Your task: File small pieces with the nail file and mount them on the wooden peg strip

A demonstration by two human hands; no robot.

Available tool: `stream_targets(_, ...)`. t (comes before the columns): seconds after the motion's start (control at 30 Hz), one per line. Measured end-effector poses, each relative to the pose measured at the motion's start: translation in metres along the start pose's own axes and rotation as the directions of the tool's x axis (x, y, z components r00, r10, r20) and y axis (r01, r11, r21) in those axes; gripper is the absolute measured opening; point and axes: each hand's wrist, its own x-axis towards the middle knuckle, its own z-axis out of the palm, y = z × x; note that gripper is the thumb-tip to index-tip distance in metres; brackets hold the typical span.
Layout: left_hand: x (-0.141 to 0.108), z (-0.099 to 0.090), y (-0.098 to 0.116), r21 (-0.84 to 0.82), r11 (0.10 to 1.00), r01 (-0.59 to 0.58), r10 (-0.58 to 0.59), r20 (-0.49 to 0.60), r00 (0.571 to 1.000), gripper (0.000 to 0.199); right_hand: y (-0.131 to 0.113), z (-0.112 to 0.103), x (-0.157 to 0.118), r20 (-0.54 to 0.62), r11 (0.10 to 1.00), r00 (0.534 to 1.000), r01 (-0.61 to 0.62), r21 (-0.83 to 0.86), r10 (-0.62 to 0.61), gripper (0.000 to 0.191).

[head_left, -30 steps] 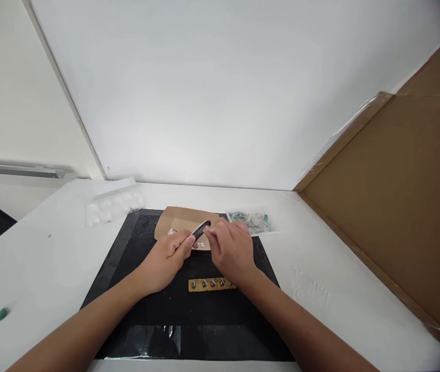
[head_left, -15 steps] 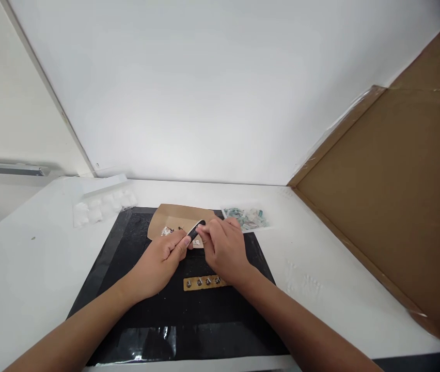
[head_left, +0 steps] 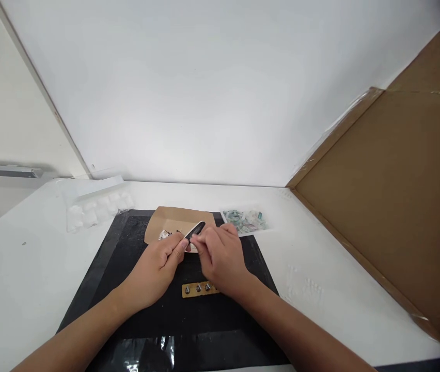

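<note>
My left hand (head_left: 156,266) is closed around the lower end of a narrow black nail file (head_left: 197,229) with a pale edge and a rounded tip, tilted up to the right. Against its lower right side, the thumb and fingertips of my right hand (head_left: 222,258) are pinched together; whatever they hold is hidden or too small to name. Behind both hands lies an open brown paper tray (head_left: 177,216) with small white and dark bits in it. Below them, a gold strip (head_left: 193,295) with several metal pegs rests on the black mat (head_left: 158,325), its right end covered by my right hand.
At the back right of the mat is a shallow clear tray (head_left: 245,219) of green and whitish pieces. A clear plastic box (head_left: 99,206) of white wads stands at the back left. A white wall (head_left: 189,103) rises behind the table, and a brown cardboard panel (head_left: 390,206) borders the right.
The right fingertips have slid down along the file, away from its tip, so more of its black face shows. The view has shifted slightly; the green thing at the far left has left it.
</note>
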Motion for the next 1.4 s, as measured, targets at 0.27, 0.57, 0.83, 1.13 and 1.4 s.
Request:
stream_targets(0.27, -0.0009, 0.0003, 0.0015, -0.044, 0.999, 0.027, -0.027, 0.005, 1.0, 0.044, 0.0028, -0.0005, 0.0015, -0.012, 1.0, 1.0, -0.003, -0.011, 0.002, 0.025)
stream_targets(0.57, -0.0007, 0.0021, -0.0029, -0.139, 0.99, 0.034, -0.034, 0.007, 0.999, 0.044, 0.0045, -0.0004, -0.0007, -0.017, 0.999, 1.0, 0.02, -0.027, -0.02, 0.026)
stream_targets(0.83, -0.0022, 0.0022, -0.001, -0.266, 0.959, 0.101, -0.091, 0.05, 0.995, 0.045, 0.0018, -0.0007, 0.0007, -0.047, 0.999, 0.999, 0.019, -0.04, -0.021, 0.025)
stream_targets(1.13, -0.0032, 0.0026, 0.0033, -0.197, 0.977, 0.075, -0.073, 0.02, 0.997, 0.047, 0.0034, -0.0041, 0.0033, -0.078, 0.998, 0.996, -0.05, -0.027, 0.047, 0.025)
stream_targets(1.4, -0.0034, 0.0048, 0.0033, -0.06, 0.997, 0.041, -0.043, -0.024, 0.999, 0.044, -0.0001, -0.0029, 0.0049, -0.035, 0.999, 0.999, -0.032, -0.019, 0.032, 0.027)
